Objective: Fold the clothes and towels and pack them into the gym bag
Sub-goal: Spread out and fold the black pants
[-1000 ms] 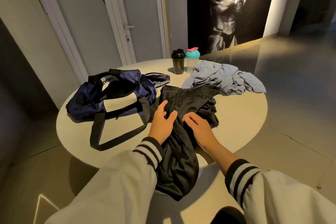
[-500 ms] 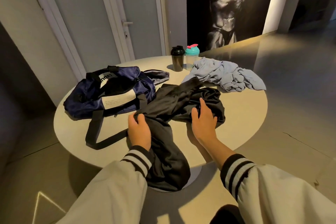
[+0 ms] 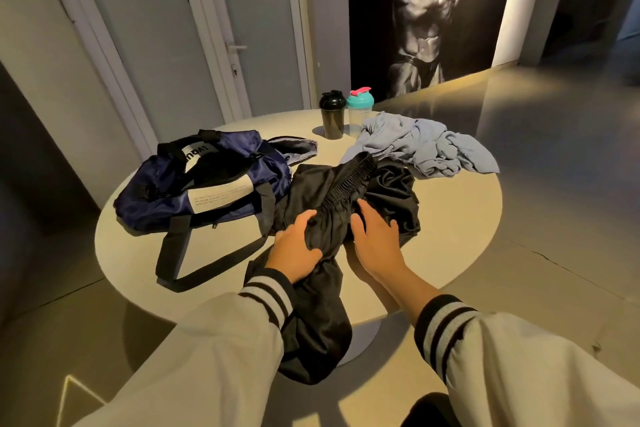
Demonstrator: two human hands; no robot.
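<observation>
Gripping black trousers [image 3: 393, 192], left hand [image 3: 294, 251] curls while right hand [image 3: 376, 243] presses flat.

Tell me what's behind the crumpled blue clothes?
A teal-lidded shaker, its bottom covered by the blue clothes, with a black shaker beside it. Anything lower behind the pile is hidden.
</observation>
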